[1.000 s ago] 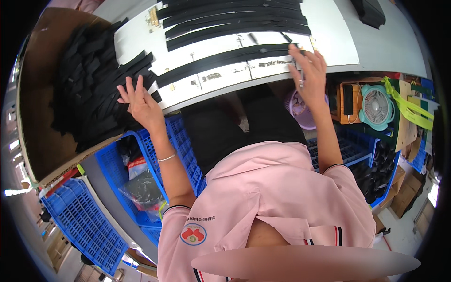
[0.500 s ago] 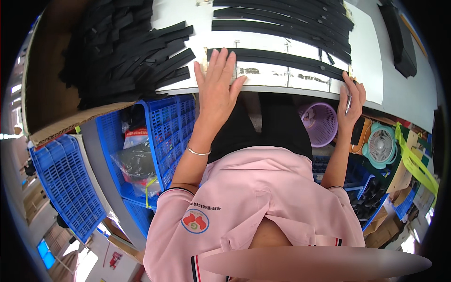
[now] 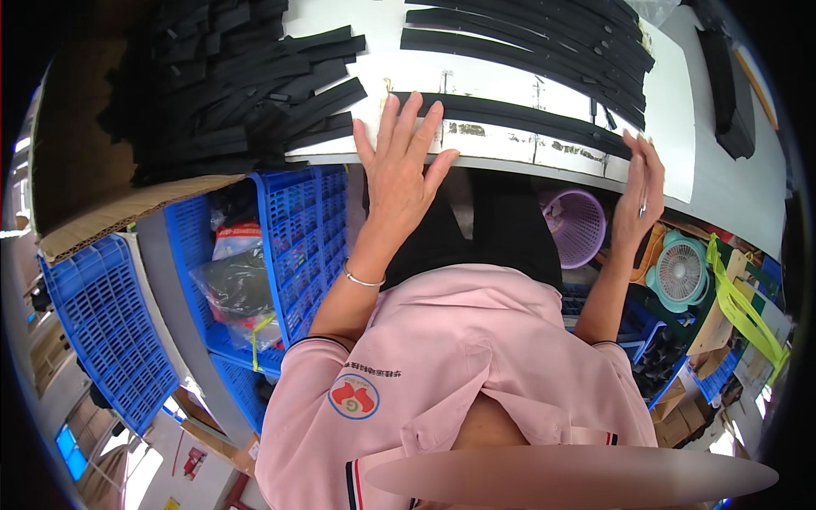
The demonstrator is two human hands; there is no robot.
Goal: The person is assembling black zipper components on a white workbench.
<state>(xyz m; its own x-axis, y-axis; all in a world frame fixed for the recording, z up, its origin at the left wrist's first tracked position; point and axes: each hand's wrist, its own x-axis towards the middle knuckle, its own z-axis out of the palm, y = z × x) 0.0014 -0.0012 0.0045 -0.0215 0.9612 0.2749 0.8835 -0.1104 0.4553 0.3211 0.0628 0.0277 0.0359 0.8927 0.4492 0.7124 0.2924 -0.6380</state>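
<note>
A single black fabric strip (image 3: 518, 119) lies lengthwise on the marked white board (image 3: 501, 72), close to its front edge. Spread flat, the fingers of my left hand (image 3: 399, 161) press on the left end of that strip. At its right end is my right hand (image 3: 639, 191), with the fingertips beside the strip. A slim silver pen-like tool (image 3: 643, 206) is tucked in the right hand, partly hidden by the fingers. Farther back on the board, several similar black strips (image 3: 527, 47) lie in rows, some with small round pieces on them.
A big heap of black strips (image 3: 229, 93) sits at the left beside an open cardboard box (image 3: 136, 212). Blue plastic crates (image 3: 314, 238) stand below the table. A purple basket (image 3: 578, 225) and a turquoise fan (image 3: 682, 270) are at the lower right. A black case-like object (image 3: 727, 102) lies far right.
The view has shifted slightly. My right hand's fingers have straightened and come off the strip's right end a little. My left hand stays on the left end, fingers slightly wider.
</note>
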